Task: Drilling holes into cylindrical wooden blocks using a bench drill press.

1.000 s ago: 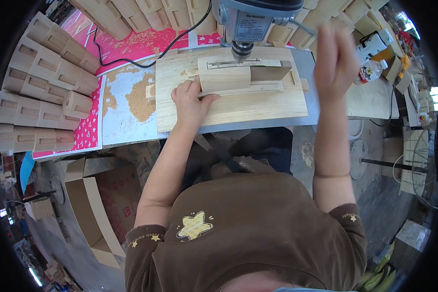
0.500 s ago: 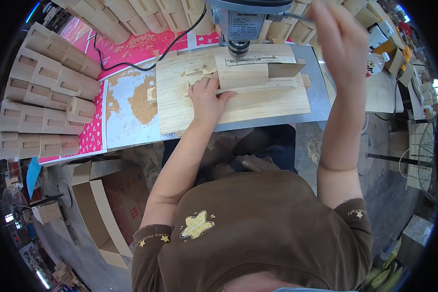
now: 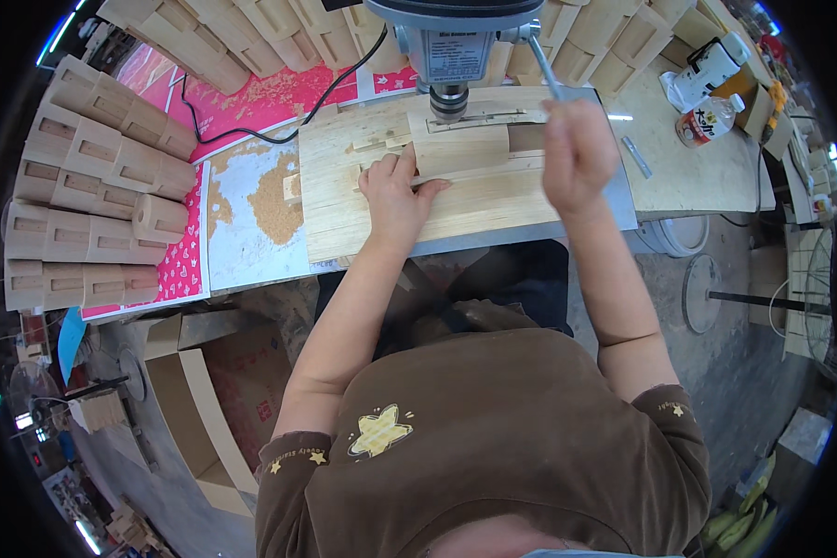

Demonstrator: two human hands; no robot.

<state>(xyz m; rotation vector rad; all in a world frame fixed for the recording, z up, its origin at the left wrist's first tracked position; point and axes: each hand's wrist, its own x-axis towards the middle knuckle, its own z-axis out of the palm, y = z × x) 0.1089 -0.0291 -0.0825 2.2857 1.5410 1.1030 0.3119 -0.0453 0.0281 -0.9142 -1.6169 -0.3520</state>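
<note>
My left hand [image 3: 396,197] braces the left end of a pale wooden block [image 3: 460,147], fingers at its end and thumb along a thin wooden strip below it. The block lies on a flat wooden board [image 3: 344,219], with a narrow slot in its upper face. Just above that slot hangs the chuck [image 3: 449,100] of a grey-blue bench drill [image 3: 456,56]; the bit's tip is hard to make out. My right hand [image 3: 578,153] is closed round the end of the drill's metal lever [image 3: 543,67] and covers the block's right end.
Stacked wooden pieces with rectangular recesses [image 3: 93,191] line the table's left side and back. Sawdust [image 3: 276,200] lies left of the board; a black cable [image 3: 288,138] runs behind it. To the right are a bottle [image 3: 707,123] and a marker-like stick [image 3: 636,156]. An open carton [image 3: 205,418] stands below left.
My right hand has come down and to the left, and now the lever slants down into it. My left hand stays at the block. The view has shifted slightly.
</note>
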